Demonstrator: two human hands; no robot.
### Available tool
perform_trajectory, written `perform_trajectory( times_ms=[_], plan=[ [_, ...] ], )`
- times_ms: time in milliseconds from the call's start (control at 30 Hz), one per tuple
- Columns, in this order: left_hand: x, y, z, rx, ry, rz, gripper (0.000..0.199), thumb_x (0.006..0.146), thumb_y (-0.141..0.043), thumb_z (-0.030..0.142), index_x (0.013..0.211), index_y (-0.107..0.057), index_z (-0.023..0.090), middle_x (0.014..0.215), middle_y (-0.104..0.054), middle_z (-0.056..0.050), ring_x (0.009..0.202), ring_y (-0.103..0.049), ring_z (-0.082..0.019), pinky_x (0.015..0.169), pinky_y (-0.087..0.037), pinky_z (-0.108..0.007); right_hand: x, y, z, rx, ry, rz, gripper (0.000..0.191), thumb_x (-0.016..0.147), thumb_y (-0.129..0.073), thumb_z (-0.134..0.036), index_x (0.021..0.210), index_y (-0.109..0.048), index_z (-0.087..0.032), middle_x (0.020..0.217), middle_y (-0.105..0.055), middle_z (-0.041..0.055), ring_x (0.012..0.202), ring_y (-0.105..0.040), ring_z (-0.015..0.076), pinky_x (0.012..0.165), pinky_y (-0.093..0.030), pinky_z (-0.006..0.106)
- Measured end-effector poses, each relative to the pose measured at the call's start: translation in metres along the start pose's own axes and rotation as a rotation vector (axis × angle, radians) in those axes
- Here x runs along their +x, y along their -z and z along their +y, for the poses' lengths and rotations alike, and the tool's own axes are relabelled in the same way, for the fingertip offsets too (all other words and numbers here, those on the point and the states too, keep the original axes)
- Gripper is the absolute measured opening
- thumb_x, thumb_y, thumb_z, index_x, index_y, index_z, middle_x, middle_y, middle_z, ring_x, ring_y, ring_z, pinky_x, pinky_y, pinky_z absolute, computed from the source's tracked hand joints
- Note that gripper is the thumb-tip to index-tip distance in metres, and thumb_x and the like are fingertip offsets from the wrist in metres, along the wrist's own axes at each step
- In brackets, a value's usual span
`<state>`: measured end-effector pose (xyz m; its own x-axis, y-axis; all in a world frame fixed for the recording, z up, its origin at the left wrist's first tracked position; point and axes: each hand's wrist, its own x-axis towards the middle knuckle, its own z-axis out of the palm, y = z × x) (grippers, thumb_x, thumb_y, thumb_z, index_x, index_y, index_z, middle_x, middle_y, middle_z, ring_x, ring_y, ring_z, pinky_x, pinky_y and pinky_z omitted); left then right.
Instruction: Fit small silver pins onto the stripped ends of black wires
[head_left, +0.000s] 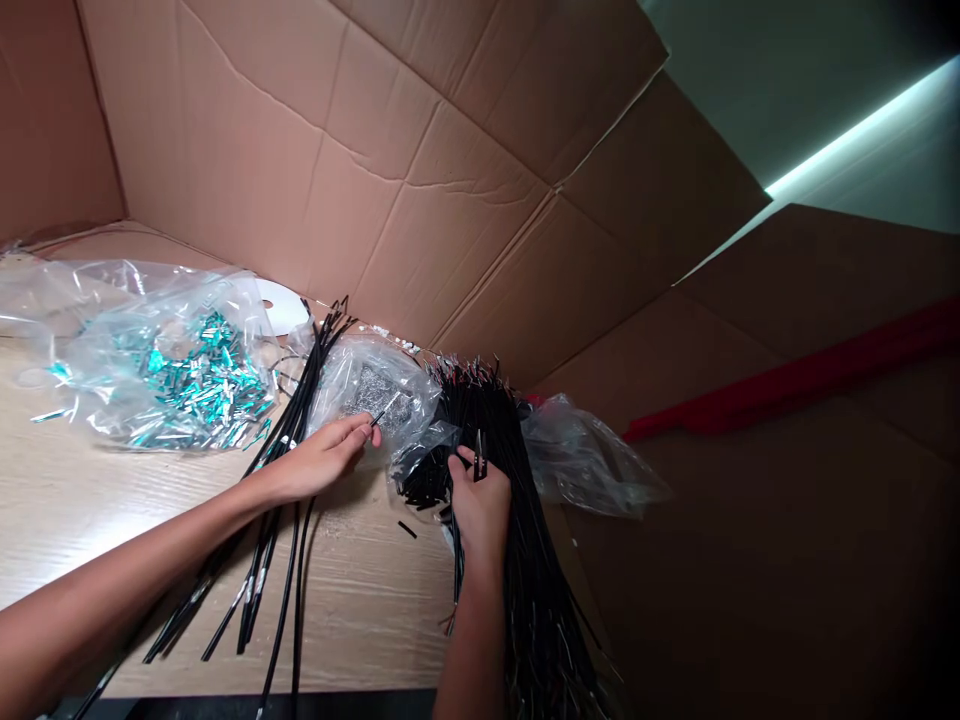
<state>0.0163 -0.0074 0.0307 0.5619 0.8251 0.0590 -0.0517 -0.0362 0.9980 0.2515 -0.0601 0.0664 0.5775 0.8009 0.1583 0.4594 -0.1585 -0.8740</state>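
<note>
- In the head view, pinching a thin dark wire [384,410] in the left hand [337,455], right by a clear bag [328,385] of tiny bits.
- Gripping a two-pronged tool [480,455] in the right hand [482,505], just left of a big bunch of black wires [532,560].
- Probably light, bendy and a bit slippery; best to hold the thin dark wire near its end.

Bundle of long black cables [534,530]: reddish, silvery tips. Loose long black cables [300,400]: silver-white bands. Small two-pronged tool [480,460]: black. Teal-and-silver strips [214,375] in clear plastic bag [135,285]. Pale tan wood-look worktop [375,600]: streaked grain. Brown cardboard wall [375,130]: crease lines. Long strip [787,380]: deep red
</note>
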Motion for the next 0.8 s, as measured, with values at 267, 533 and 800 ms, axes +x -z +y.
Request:
perform_trajectory(
  times_ms=[267,533,800],
  plan=[
    [-0.001,0.002,-0.014,0.198,-0.042,0.06,0.041,0.104,-0.033,0.05,0.092,-0.055,0.018,0.066,-0.044,0.003,0.06,-0.041,-0.015,0.058,-0.034,-0.025,-0.013,-0.072,-0.029,0.11,0.325,-0.251,0.034,0.092,-0.066,-0.038,0.119,-0.076,-0.019,0.119,-0.076,0.0114,0.102,-0.072,0.0232,0.086,-0.058,0.031],
    [-0.006,-0.001,-0.012,0.235,-0.057,0.118,0.037,0.105,-0.032,0.044,0.09,-0.053,0.017,0.081,-0.054,-0.001,0.078,-0.051,-0.018,0.076,-0.042,-0.03,-0.011,-0.098,-0.026,0.181,0.302,-0.205,0.023,0.092,-0.067,-0.036,0.095,-0.078,-0.016,0.089,-0.076,0.0076,0.075,-0.067,0.0182,0.071,-0.057,0.028],
    [0.0,-0.001,-0.021,-0.271,0.057,0.175,0.039,0.101,-0.045,0.058,0.091,-0.045,0.021,0.065,-0.037,0.007,0.047,-0.03,-0.008,0.042,-0.023,-0.02,-0.021,-0.093,-0.026,0.216,0.313,-0.387,0.018,0.091,-0.066,-0.037,0.091,-0.075,-0.021,0.082,-0.071,0.0042,0.069,-0.061,0.0171,0.064,-0.05,0.028]
  ],
)
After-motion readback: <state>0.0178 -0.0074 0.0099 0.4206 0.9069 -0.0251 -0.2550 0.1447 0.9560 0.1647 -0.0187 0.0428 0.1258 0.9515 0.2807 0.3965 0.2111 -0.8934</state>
